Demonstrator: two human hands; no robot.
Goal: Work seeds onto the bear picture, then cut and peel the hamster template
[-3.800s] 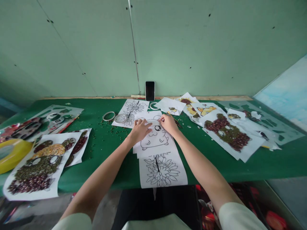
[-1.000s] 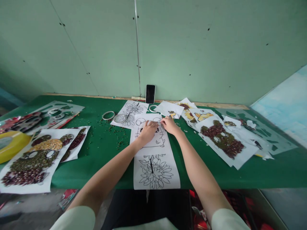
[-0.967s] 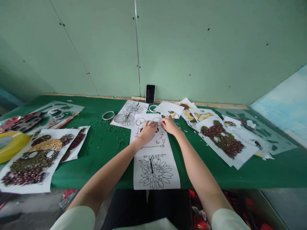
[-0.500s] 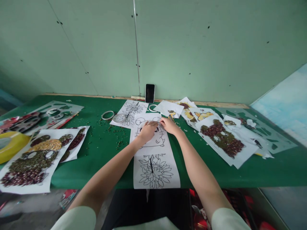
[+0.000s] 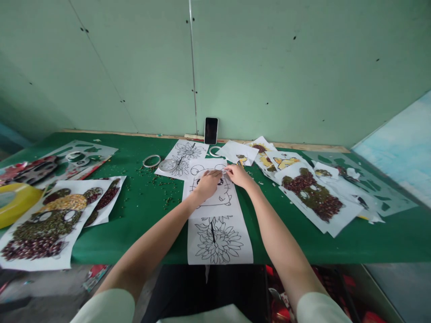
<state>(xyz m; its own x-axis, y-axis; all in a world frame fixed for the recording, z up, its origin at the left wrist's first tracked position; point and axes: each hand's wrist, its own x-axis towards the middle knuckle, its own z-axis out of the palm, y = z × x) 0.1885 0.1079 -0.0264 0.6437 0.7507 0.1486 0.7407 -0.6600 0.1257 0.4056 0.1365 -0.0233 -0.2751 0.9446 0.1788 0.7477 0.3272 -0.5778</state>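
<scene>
My left hand (image 5: 208, 184) lies over the upper part of a sheet with a line-drawn cartoon animal (image 5: 218, 198), its fingers stretched out flat on the paper. At the sheet's upper right, my right hand (image 5: 238, 176) has its fingertips pinched together close to the left fingertips. What they pinch, if anything, is too small to make out. The animal's eyes and part of its head are covered by my hands. Below it, towards me, lies a line drawing of a flower (image 5: 218, 242), reaching the table's front edge.
Behind are a propped phone (image 5: 211, 131), tape rolls (image 5: 151, 161), another flower drawing (image 5: 188, 150) and scattered green grains (image 5: 168, 188). Bean-covered pictures (image 5: 43, 224) and a yellow tape roll (image 5: 18, 206) lie left; more bean pictures (image 5: 313, 195) lie right on the green table (image 5: 141, 242).
Both hands stay almost where they were, on the upper part of the animal drawing. The whole view shifts very slightly; nothing else visibly moves.
</scene>
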